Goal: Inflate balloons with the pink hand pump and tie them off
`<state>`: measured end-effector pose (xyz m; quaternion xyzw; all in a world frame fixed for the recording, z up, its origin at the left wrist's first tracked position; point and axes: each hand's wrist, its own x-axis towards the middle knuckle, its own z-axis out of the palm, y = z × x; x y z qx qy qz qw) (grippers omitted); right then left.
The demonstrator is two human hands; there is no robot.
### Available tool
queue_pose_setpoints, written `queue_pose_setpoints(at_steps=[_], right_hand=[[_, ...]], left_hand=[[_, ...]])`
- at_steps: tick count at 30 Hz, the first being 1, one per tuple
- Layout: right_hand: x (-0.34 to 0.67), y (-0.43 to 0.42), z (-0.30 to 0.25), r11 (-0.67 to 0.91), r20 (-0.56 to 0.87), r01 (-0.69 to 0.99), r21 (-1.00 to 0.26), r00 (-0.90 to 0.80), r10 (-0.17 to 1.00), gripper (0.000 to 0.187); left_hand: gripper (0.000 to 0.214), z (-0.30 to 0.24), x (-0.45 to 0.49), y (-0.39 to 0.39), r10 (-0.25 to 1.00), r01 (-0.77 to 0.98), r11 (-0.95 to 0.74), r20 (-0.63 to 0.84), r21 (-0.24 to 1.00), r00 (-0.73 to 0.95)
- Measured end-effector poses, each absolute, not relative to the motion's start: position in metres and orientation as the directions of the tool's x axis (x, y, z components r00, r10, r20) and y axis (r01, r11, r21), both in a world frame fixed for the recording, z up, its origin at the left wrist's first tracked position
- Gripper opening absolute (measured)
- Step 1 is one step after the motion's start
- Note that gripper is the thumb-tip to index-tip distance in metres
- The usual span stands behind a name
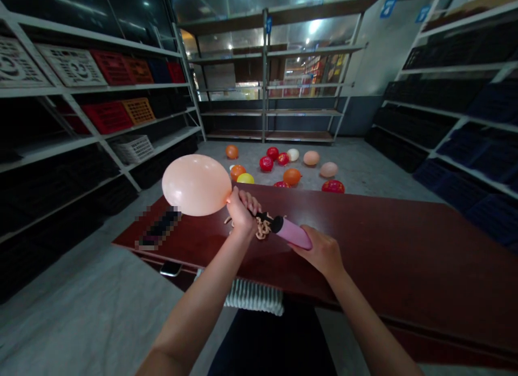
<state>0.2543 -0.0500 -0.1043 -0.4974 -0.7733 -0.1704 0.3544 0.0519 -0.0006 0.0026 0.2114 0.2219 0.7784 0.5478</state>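
A blown-up peach balloon [196,185] sticks out to the left of my left hand [243,209], whose fingers are closed round its neck. From the right side of that hand comes the black end of a hand balloon pump [294,233] with a pink barrel. Whether the balloon's mouth sits on the pump is hidden by my fingers. My right hand [321,252] is wrapped round the barrel's near end. Below and between the hands, several limp beige balloons [263,228] lie in a small heap on the dark red table [388,246].
On the floor beyond the table lie several inflated balloons, among them an orange one [292,176] and a red one [266,163]. A blurred-out dark object [159,227] rests at the table's left. Shelves with crates [109,117] line both sides; a rack [265,111] stands behind.
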Motion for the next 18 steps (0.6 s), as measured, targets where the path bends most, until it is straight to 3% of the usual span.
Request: queue_pose_setpoints(at_steps=[9,18], right_hand=[[0.253,-0.049,-0.106,0.47,0.718,0.882,-0.007,-0.322,0.616,0.038],[0.259,-0.045,-0.11,0.399,0.756,0.917,-0.004,-0.258,0.601,0.042]], left_hand=[[0.052,0.017,-0.003,-0.002,0.933,-0.767,-0.327,0.06,0.551,-0.355],[0.054,0.013,0.034,0.005,0.932,-0.77,-0.338,0.079,0.541,-0.353]])
